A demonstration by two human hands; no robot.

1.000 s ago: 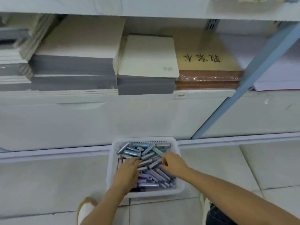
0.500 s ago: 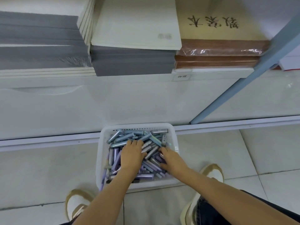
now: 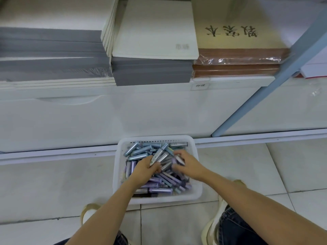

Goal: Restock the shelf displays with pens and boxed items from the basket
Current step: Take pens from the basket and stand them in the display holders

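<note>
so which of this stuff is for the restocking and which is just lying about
For the job:
basket
pens in it, some gripped in both hands

Lying about:
grey paper stacks
white pad
brown books
blue post
shoes

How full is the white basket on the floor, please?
Well filled: the basket holds a heap of pens, several layers deep, hiding its bottom.

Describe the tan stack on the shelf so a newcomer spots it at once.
On the white shelf above the basket, look right, beside the slanting blue post. The tan stack alone has black brush characters on top and brown edges; its neighbours are white and grey.
</note>
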